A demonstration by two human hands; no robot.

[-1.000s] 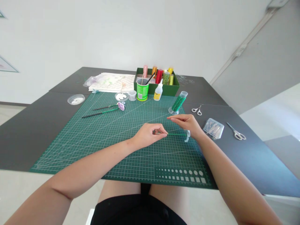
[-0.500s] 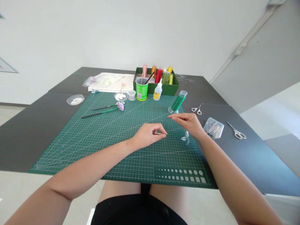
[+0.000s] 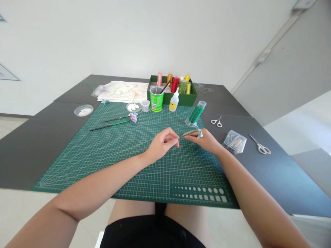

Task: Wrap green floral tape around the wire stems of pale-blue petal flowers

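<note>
Pinching a thin green stem (image 3: pixel 190 133) in the left hand (image 3: pixel 160 146), thumb and fingertips clamped on its near end. Running it rightward, along the fingers of the right hand (image 3: pixel 206 140), with some pale blue petals (image 3: pixel 200 133) on the far tip, right by those knuckles. Can't tell about any actual grip on that right side, honestly. Close together, both hands, just a small gap between fingertips, right over a green gridded cutting mat (image 3: pixel 144 175).

Just past the right hand: a leaning spool of green thread (image 3: pixel 197 113) on a clear foot. Out to the right of it: small scissors (image 3: pixel 216 121), a clear box (image 3: pixel 235 142) and bigger scissors (image 3: pixel 261 148).

Beyond the left hand: a purple flower (image 3: pixel 133 117) next to two dark-ended sticks (image 3: pixel 103 127). Further ahead of both hands: a dish of white bits (image 3: pixel 133 107), a little jar (image 3: pixel 146 106), a green tin (image 3: pixel 157 102), a glue bottle (image 3: pixel 174 102), then a dark green box (image 3: pixel 187 100) full of colourful spools (image 3: pixel 174 84).
</note>
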